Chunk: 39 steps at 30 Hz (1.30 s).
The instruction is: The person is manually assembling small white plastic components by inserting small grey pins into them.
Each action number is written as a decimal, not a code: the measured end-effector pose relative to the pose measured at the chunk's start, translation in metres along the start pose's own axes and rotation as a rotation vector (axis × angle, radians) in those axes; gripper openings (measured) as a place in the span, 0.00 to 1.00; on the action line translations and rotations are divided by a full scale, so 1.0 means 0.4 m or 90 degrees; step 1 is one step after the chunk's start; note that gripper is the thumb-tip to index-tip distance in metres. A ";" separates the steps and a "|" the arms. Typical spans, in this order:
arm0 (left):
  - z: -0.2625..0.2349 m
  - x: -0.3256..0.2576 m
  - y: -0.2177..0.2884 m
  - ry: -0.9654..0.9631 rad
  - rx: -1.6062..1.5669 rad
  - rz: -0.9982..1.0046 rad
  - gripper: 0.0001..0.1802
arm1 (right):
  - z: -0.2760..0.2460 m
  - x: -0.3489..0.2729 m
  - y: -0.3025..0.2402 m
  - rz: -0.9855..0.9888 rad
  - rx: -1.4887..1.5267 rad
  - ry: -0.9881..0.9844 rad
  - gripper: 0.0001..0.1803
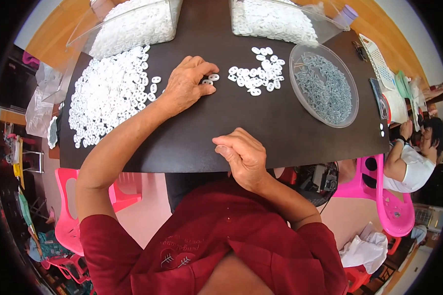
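Observation:
My left hand (189, 83) rests on the dark table with its thumb and curled fingers around a few small white oval plastic pieces with holes (213, 77). Left of it spreads a big heap of the same white pieces (108, 93); a smaller loose group (261, 73) lies to its right. Near the table's front edge, my right hand (243, 157) is closed, thumb against the curled fingers. Whatever it may hold is hidden. Farther right stands a round clear plastic tub (294, 83) with many small grey metal screws (325, 88).
Two clear bins full of white pieces (133, 27) (273, 22) stand at the far side. A phone (378, 98) and a white perforated tray (376, 59) lie at the right edge. Another person (408, 162) sits beyond, beside a pink chair (396, 211). A red chair (66, 216) stands left.

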State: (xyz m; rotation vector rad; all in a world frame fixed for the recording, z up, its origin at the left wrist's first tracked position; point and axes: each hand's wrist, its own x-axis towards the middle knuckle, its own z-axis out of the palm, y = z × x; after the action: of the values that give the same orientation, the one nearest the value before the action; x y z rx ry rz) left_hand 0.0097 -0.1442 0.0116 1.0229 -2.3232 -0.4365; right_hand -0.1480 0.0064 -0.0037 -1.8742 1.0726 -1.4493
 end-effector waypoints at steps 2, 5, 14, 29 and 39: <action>-0.007 -0.002 -0.002 -0.012 -0.042 0.013 0.20 | 0.002 0.001 0.001 -0.003 0.000 -0.001 0.06; -0.019 -0.002 -0.005 -0.033 -0.092 -0.024 0.20 | 0.001 0.000 0.000 0.004 0.002 0.000 0.06; 0.038 0.008 -0.014 0.061 0.043 0.086 0.13 | 0.006 0.001 -0.003 -0.001 -0.019 -0.005 0.06; -0.133 -0.067 -0.048 -0.088 0.421 0.095 0.09 | 0.004 -0.001 0.004 -0.004 0.010 0.006 0.07; -0.120 -0.087 -0.017 -0.077 0.271 0.183 0.06 | 0.003 -0.001 -0.001 -0.005 0.025 0.003 0.07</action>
State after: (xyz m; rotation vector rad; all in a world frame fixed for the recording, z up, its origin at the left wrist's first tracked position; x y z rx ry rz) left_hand 0.0622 -0.1258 0.0336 0.8411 -2.6873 0.1204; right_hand -0.1470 0.0069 -0.0040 -1.8508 1.0336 -1.4701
